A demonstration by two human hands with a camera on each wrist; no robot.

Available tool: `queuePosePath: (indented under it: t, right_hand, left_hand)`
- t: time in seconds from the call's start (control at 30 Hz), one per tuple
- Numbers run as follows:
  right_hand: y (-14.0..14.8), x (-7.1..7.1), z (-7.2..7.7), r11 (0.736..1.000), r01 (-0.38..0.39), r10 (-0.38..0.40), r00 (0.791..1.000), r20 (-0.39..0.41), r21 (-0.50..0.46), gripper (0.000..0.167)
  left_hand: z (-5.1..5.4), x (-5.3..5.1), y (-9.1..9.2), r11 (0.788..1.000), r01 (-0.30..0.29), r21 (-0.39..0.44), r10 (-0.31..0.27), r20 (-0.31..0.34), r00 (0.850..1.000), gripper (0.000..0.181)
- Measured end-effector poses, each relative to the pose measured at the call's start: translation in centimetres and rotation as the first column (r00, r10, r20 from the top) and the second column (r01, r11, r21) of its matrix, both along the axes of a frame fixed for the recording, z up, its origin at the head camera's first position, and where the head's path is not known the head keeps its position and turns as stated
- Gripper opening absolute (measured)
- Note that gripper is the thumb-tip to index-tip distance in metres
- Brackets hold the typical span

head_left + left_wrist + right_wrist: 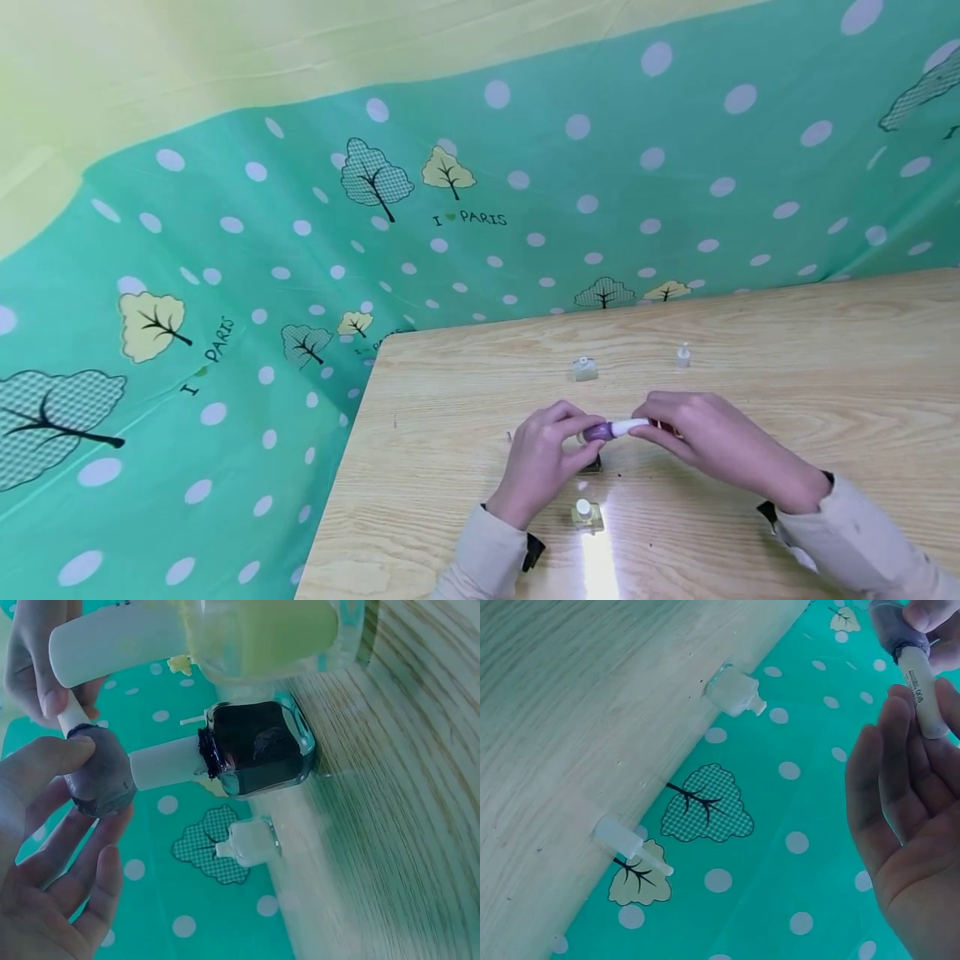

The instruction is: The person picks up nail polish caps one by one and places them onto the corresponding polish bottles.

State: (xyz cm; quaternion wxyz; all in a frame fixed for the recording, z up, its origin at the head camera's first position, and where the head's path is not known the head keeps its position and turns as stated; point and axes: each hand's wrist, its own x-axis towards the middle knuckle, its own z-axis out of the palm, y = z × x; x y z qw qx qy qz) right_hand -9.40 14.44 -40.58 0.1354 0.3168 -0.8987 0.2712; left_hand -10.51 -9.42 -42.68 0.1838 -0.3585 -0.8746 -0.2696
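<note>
Just above the table, my left hand grips a small purple nail polish bottle between thumb and fingers. My right hand pinches the bottle's long white cap, which bears small dark print. Bottle and cap meet in one line, tilted almost level; whether the cap is screwed tight I cannot tell. Beneath the left hand stands a dark nail polish bottle with a white cap and dark residue round its neck. Closer to me is a pale yellow bottle, also white-capped.
Farther back on the wooden table stand a clear bottle with a bare neck and a white cap-like piece with a thin stem pointing up. A green dotted cloth hangs behind and left of the table.
</note>
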Motion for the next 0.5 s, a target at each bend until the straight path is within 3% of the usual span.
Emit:
queuePosePath:
  t: [0.23,0.5]
  right_hand:
    - [-0.32,0.3,0.07,0.998,0.055,-0.055,0.998,0.001,0.031,0.018]
    - [-0.56,0.35,-0.02,0.995,0.094,-0.089,0.986,0.139,-0.028,0.024]
  left_hand:
    - [0.2,0.25,0.12,1.0,0.007,-0.01,-0.008,-0.018,1.0,0.019]
    - [0.52,0.26,0.28,0.999,-0.021,-0.05,0.016,-0.108,0.994,0.017]
